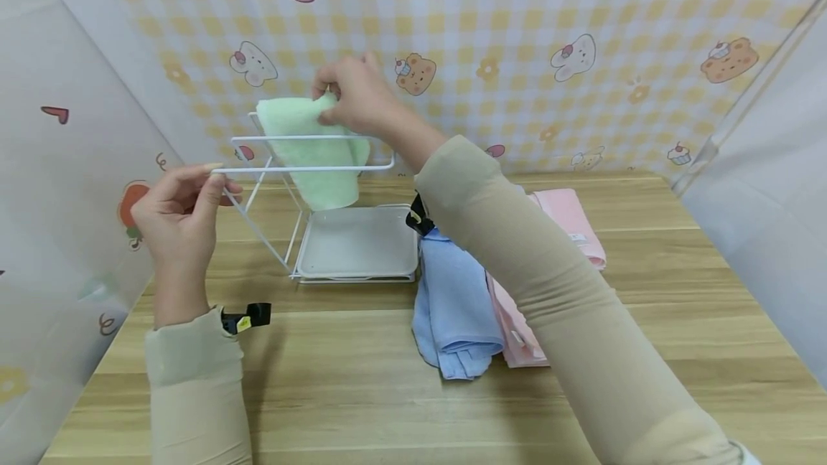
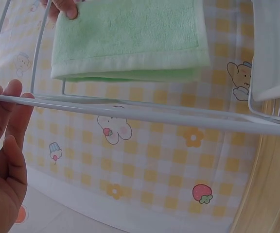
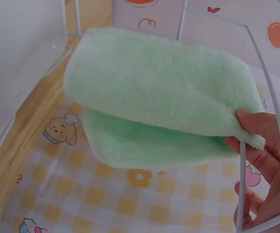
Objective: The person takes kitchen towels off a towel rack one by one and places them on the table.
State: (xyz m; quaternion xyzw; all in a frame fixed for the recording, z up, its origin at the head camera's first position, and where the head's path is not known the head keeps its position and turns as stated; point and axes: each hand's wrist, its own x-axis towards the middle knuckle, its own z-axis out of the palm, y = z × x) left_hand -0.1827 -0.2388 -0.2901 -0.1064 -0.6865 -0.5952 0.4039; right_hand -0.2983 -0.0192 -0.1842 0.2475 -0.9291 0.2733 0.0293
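A white wire rack [image 1: 310, 169] stands on the wooden table with a white tray [image 1: 358, 242] at its base. My left hand [image 1: 181, 214] holds the rack's upper front left corner between thumb and fingers; the left wrist view has these fingers [image 2: 14, 119] against the bar. Over at the rack's top, my right hand [image 1: 358, 95] pinches a folded light green towel [image 1: 323, 189] by its upper edge. The towel hangs among the upper bars, above the tray. In the right wrist view, thumb and fingers grip one corner of the green towel [image 3: 159, 87], and its two layers hang apart.
Right of the rack lies a folded blue towel [image 1: 459, 300]. Pink towels [image 1: 562, 210] lie beside it, partly hidden beneath my right sleeve [image 1: 555, 293]. A checked, cartoon-printed cloth [image 1: 517, 77] rises behind the table [image 1: 349, 379].
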